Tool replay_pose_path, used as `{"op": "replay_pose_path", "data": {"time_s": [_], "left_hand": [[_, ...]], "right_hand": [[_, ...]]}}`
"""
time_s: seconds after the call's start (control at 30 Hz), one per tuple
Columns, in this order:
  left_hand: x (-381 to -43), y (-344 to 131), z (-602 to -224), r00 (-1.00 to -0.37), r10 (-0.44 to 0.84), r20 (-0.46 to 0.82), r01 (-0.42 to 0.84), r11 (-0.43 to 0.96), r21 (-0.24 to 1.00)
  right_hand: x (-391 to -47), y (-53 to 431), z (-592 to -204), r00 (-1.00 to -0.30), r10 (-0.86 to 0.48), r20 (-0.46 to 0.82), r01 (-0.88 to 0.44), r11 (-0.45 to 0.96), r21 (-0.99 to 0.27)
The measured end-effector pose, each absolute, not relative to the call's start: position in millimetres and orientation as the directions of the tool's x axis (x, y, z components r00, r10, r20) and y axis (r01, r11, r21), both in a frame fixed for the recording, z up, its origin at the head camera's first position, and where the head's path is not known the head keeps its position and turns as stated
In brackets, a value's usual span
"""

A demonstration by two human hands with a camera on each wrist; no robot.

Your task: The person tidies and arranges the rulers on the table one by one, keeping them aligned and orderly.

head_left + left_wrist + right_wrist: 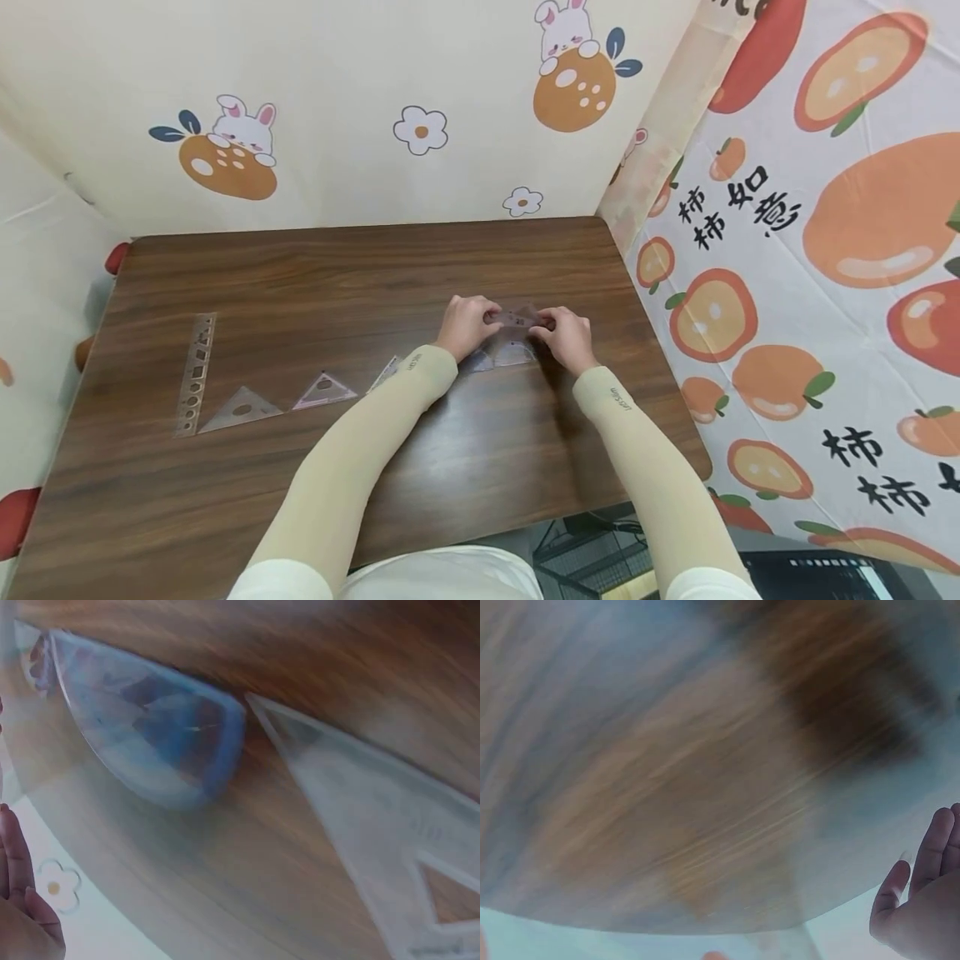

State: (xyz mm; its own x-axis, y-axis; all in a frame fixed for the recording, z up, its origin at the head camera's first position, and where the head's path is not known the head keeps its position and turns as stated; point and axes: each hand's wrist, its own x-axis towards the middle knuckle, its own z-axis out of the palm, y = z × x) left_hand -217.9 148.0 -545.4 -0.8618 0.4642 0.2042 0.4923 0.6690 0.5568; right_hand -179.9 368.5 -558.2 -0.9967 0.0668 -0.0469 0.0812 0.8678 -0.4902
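Both hands hold a translucent, purplish plastic piece between them over the right part of the table; I cannot tell its exact kind. My left hand pinches its left end and my right hand its right end. Just below lie clear protractors, one near the right hand and one nearer the left forearm. Beside that one is a clear set square, partly covered by the forearm in the head view. The wrist views show each hand only at the edge, without the held piece.
Further left on the brown wooden table lie a pink-edged set square, a larger clear set square and an upright-lying clear ruler with cut-out shapes. A patterned wall borders the back, a fruit-print cloth the right.
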Motion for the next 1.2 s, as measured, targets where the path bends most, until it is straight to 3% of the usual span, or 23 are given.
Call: {"op": "replay_pose_path", "data": {"time_s": [0.6, 1.2], "left_hand": [[-199.6, 209.2, -557.5, -0.831, 0.524, 0.184, 0.513, 0.597, 0.617], [-185.3, 240.4, -576.8, -0.742, 0.671, 0.005, 0.498, 0.546, 0.674]], "right_hand": [[-160.5, 427.4, -563.1, -0.989, 0.139, -0.048, 0.146, 0.885, -0.441], [-140.5, 467.6, -574.0, -0.976, 0.197, -0.091, 0.217, 0.885, -0.411]]}}
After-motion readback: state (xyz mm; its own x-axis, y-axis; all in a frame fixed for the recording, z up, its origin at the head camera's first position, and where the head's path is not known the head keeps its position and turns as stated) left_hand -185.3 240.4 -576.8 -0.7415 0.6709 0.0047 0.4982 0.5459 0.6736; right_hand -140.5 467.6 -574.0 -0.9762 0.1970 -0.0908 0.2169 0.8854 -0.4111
